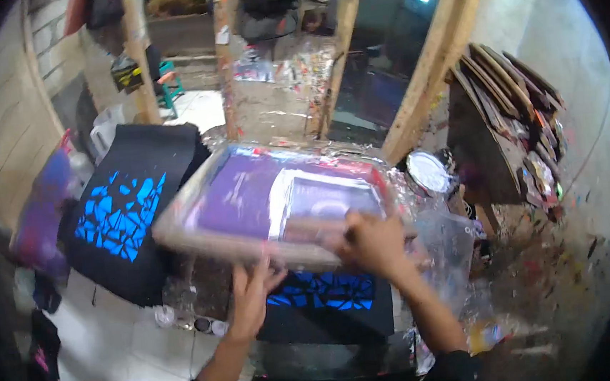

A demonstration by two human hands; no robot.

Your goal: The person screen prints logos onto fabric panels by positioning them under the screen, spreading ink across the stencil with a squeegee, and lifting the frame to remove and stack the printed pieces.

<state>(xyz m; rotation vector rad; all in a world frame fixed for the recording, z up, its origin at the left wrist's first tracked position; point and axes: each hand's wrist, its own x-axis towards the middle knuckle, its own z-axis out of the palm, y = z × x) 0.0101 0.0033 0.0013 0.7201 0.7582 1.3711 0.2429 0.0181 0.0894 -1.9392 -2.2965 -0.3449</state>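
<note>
A screen printing frame (238, 210), with purple mesh and a white-edged window, is raised and tilted over the work surface, its near edge blurred. At that near edge is my left hand (251, 295), its fingers against the wood and holding it from below. My right hand (375, 241) is closed around a wooden squeegee (315, 229) inside the frame; its blade is hidden. Beneath the frame lies a black fabric piece (330, 328) bearing a bright blue shard pattern, partly covered by the frame.
To the left, another black fabric piece (129, 276) with a blue print is draped over a support. A tub of white ink (429, 171) stands right of the frame. Stacked wooden boards (494, 89) lean at the right wall. Small cups (202, 325) sit low on the left.
</note>
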